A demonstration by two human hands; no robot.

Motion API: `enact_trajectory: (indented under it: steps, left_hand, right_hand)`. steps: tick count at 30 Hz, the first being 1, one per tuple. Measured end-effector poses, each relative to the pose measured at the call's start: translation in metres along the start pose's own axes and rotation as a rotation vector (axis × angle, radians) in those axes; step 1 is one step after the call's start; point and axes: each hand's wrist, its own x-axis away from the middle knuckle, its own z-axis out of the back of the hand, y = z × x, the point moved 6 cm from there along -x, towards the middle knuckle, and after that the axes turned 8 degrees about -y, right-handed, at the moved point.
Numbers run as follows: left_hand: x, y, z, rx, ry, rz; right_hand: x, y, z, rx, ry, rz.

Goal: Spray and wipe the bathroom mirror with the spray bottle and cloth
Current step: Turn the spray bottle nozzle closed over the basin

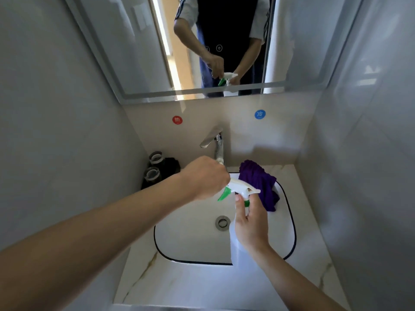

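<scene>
A white spray bottle [240, 189] with a green trigger is held over the white sink [193, 239]. My right hand [251, 218] grips its neck and translucent body from the right. My left hand [205, 177] is curled round the front of the white spray head near the nozzle. A purple cloth [260, 182] lies bunched on the sink's back right rim, behind the bottle. The mirror [125, 52] hangs on the wall above and reflects both hands on the bottle.
A chrome faucet [215, 142] rises behind my left hand. Two glass cups on a black tray [157, 169] stand at the counter's back left corner. Red and blue round stickers mark the backsplash. Grey walls close in on both sides of the marble counter [179, 283].
</scene>
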Motion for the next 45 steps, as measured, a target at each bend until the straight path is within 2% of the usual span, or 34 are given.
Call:
enact_trajectory:
  steps: [4, 7, 9, 11, 13, 14, 17, 20, 23, 30, 33, 35, 38, 41, 45]
  left_hand:
    - [0.011, 0.001, 0.007, 0.064, 0.028, 0.076]
    - [0.022, -0.002, 0.009, 0.290, 0.111, 0.110]
    - [0.026, -0.004, -0.005, 0.609, 0.188, 0.129]
    - [0.031, -0.001, -0.033, 1.079, 0.300, 0.159]
    - [0.038, 0.009, -0.075, 1.566, 0.402, 0.250]
    - [0.040, 0.018, -0.097, 1.737, 0.429, 0.315]
    - [0.043, 0.066, -0.154, 1.953, 0.357, 0.376]
    - [0.045, 0.117, -0.188, 2.170, 0.131, 0.288]
    - [0.048, 0.155, -0.189, 1.987, 0.011, 0.130]
    - [0.076, 0.201, -0.157, 1.625, -0.066, -0.028]
    - [0.092, 0.224, -0.150, 1.471, -0.073, -0.075]
    - [0.105, 0.252, -0.145, 1.274, -0.113, -0.148]
    - [0.128, 0.310, -0.146, 1.021, -0.215, -0.245]
    - [0.152, 0.365, -0.154, 0.903, -0.311, -0.345]
    - [0.183, 0.415, -0.187, 0.886, -0.460, -0.403]
  right_hand:
    - [0.003, -0.005, 0.002, 0.026, 0.005, 0.033]
    - [0.009, -0.010, 0.006, 0.046, -0.006, 0.026]
    - [0.016, -0.014, 0.007, 0.071, 0.043, -0.005]
    - [0.027, -0.019, 0.006, 0.109, 0.100, -0.020]
    - [0.038, -0.026, 0.004, 0.143, 0.127, -0.008]
    - [0.042, -0.030, 0.003, 0.161, 0.127, -0.006]
    - [0.059, -0.042, 0.004, 0.190, 0.151, -0.021]
    - [0.088, -0.050, 0.012, 0.175, 0.220, 0.008]
    - [0.121, -0.042, 0.023, 0.189, 0.278, -0.012]
    - [0.182, -0.025, 0.054, 0.136, 0.444, -0.136]
    - [0.217, -0.004, 0.081, -0.050, 0.643, -0.324]
    - [0.257, 0.019, 0.097, -0.193, 0.774, -0.458]
    - [0.332, 0.055, 0.105, -0.385, 0.872, -0.679]
    - [0.402, 0.084, 0.106, -0.614, 0.878, -0.850]
    - [0.476, 0.115, 0.090, -0.922, 0.779, -1.016]
